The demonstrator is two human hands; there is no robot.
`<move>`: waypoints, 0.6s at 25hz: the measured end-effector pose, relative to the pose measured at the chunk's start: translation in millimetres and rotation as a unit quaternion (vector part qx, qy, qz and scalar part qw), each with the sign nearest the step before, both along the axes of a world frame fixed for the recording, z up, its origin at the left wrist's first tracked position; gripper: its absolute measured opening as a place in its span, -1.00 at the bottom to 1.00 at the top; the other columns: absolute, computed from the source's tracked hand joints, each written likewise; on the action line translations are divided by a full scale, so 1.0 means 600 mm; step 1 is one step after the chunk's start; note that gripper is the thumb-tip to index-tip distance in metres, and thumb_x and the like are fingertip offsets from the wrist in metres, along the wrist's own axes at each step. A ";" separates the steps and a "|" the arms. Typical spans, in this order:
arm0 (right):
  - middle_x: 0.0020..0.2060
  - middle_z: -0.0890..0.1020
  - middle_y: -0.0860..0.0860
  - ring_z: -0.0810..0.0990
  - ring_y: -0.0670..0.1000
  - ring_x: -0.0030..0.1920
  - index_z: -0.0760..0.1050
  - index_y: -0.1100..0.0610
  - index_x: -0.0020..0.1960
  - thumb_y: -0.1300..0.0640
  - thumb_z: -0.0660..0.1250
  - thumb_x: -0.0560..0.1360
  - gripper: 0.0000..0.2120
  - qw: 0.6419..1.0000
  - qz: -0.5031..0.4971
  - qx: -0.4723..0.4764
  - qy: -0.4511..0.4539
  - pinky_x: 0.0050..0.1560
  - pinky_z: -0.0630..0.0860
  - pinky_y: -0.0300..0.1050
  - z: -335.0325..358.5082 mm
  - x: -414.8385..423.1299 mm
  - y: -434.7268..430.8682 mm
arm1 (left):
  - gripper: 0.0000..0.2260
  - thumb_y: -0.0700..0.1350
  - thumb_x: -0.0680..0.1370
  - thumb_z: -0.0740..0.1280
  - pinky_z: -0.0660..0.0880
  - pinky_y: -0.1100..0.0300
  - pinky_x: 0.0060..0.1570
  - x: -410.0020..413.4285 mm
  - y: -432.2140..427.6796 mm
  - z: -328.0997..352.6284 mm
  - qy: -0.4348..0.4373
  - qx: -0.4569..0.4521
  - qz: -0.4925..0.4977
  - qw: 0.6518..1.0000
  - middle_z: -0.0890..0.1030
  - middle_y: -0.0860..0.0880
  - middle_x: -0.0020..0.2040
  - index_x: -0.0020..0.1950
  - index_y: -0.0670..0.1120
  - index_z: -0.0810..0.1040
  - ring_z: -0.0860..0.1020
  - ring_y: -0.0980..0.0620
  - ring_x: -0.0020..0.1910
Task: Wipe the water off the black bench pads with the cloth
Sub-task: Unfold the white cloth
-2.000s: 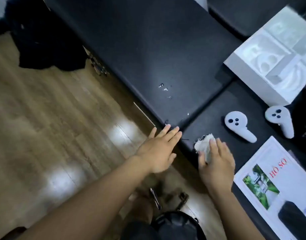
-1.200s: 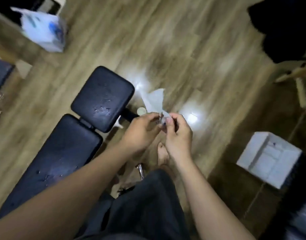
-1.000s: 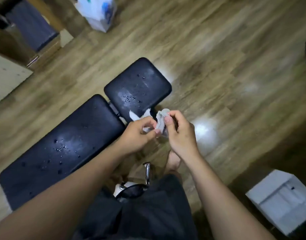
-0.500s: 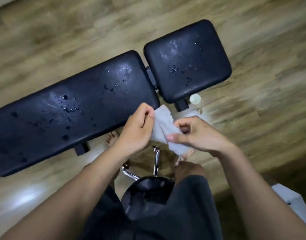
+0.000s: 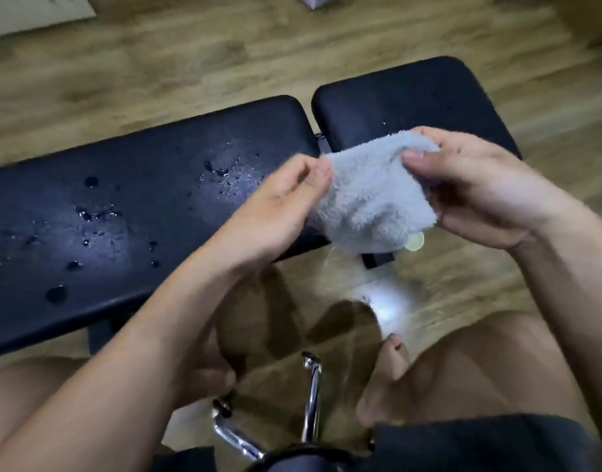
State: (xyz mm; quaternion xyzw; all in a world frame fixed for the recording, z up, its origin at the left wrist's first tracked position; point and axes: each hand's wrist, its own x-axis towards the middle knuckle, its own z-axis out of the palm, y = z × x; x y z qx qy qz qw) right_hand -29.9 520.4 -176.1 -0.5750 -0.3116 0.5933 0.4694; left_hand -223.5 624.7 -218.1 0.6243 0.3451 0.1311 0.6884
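The cloth (image 5: 367, 195) is held stretched between the left hand (image 5: 279, 212) and right hand (image 5: 480, 192) (each pinching an edge), with the wet long pad (image 5: 122, 212) lying lengthwise leftward, nearest the left hand.

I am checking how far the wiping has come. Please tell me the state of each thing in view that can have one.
Long bench pad: wet, many water drops, not wiped.
Short bench pad: nearly dry looking, only a few small drops visible.
Cloth: held in the air between both hands, spread out, not touching the pads.
Left hand: pinching the cloth's left edge.
Right hand: closed on the cloth's right edge.
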 end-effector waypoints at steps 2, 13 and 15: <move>-0.17 0.58 0.01 0.55 -0.02 -0.18 0.52 0.11 0.02 0.10 0.27 0.51 -0.86 0.994 -0.062 0.015 0.083 -0.17 0.53 -0.18 0.000 -0.018 -0.037 | -0.71 0.21 0.50 0.32 0.49 -0.05 0.22 -0.017 -0.040 -0.009 -0.014 -0.034 -0.061 0.997 0.65 0.01 -0.06 -0.06 0.00 0.61 0.57 0.04 -0.03; -0.12 0.64 0.05 0.59 0.05 -0.08 0.57 0.12 -0.03 0.05 0.27 0.56 -0.83 0.978 -0.120 -0.016 0.168 -0.03 0.51 -0.10 -0.091 -0.242 -0.237 | -0.89 -0.15 0.60 0.25 0.41 0.07 -0.19 -0.154 -0.180 0.013 0.059 -0.038 0.094 0.993 0.54 -0.07 -0.19 -0.06 -0.17 0.49 0.50 -0.04 -0.18; -0.28 0.60 0.03 0.55 -0.03 -0.29 0.44 0.09 -0.19 0.18 0.29 0.57 -0.84 0.986 -0.163 -0.010 0.018 -0.29 0.47 -0.18 -0.088 -0.251 -0.243 | -0.86 -0.07 0.59 0.28 0.48 0.01 -0.19 -0.167 -0.190 0.003 0.112 0.050 0.083 0.989 0.58 -0.01 -0.15 0.00 -0.13 0.52 0.52 -0.02 -0.18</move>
